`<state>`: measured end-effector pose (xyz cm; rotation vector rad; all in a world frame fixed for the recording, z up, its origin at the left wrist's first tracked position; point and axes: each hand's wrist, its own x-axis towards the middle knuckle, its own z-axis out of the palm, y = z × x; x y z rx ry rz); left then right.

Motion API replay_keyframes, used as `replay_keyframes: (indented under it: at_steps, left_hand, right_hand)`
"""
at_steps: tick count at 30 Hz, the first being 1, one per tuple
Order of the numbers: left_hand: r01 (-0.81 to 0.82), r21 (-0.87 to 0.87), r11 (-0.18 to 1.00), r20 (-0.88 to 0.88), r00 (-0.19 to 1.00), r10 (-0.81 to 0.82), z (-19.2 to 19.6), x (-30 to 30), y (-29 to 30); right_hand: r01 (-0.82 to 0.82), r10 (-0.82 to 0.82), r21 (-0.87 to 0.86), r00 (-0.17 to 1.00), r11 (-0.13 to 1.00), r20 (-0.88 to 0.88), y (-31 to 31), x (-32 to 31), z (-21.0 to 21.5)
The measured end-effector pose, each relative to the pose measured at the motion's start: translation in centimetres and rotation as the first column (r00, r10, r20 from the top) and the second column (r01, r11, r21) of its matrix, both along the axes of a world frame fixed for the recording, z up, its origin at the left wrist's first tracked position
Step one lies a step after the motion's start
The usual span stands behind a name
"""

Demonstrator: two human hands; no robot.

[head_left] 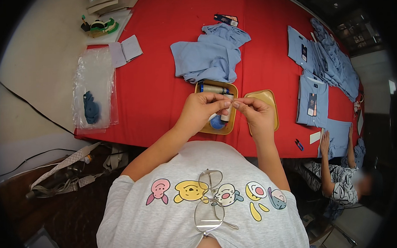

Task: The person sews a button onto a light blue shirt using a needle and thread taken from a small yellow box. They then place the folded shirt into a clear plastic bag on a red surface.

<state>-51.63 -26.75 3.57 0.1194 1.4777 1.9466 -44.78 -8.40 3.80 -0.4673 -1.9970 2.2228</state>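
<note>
Grey printed shirt (167,225) fabric fills the foreground. Beyond lie a crumpled blue garment (205,58) and, nearer, a yellow box (218,132). Above the box, left hand (202,108) and right hand (256,115) nearly meet, each narrowed to a fingertip pinch; anything held is too small to tell. Below, inside it, sit a beige spool (213,89) and a blue bundle (217,122). Should either pinch loosen, a small item could drop among these unseen.
</note>
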Motion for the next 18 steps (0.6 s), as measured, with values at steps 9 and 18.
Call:
replay_keyframes:
  at_steps: [9,18]
  left_hand:
    - [0.01,-0.027,1.0,-0.008,1.0,-0.011,-0.4,0.1,0.2]
    - [0.092,-0.014,0.996,0.024,0.996,-0.091,-0.3,-0.2,0.0]
  right_hand:
    - [0.028,-0.026,-0.022,0.994,0.999,0.111,-0.4,0.4,1.1]
    - [-0.019,0.024,-0.047,0.993,0.999,0.116,0.5,0.2,0.1]
